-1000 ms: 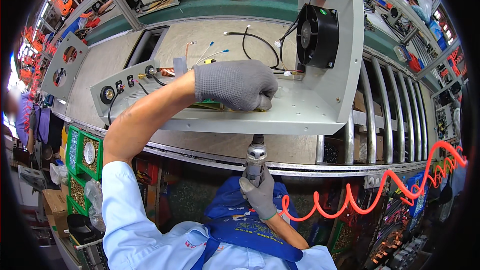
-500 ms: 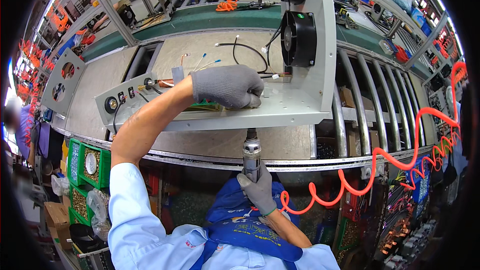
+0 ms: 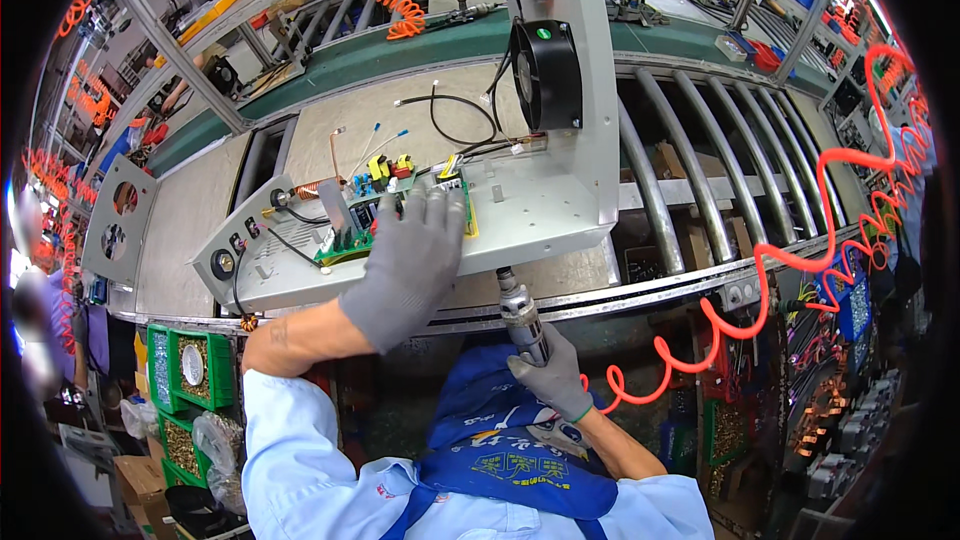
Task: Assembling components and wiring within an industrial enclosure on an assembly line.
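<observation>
My left hand, in a grey glove, lies with fingers stretched over a green circuit board; whether it presses on the board I cannot tell. The board carries yellow transformers and a heat sink, and sits in a grey sheet-metal housing. In my gloved right hand is an air screwdriver, held upward below the housing's near edge. Its tip goes out of sight under that edge. Two black fans, one a fan with a green label, are fixed to the housing's upright right wall.
Steel rollers run right of the housing. A coiled red air hose stretches from my right hand to the upper right. Green bins of small fasteners stand at the lower left. A flat panel with round holes lies at far left.
My left hand has opened from its closed pose and drawn back leftward, uncovering much of the circuit board. The screwdriver stays under the housing's edge, more tilted. The whole view has shifted.
</observation>
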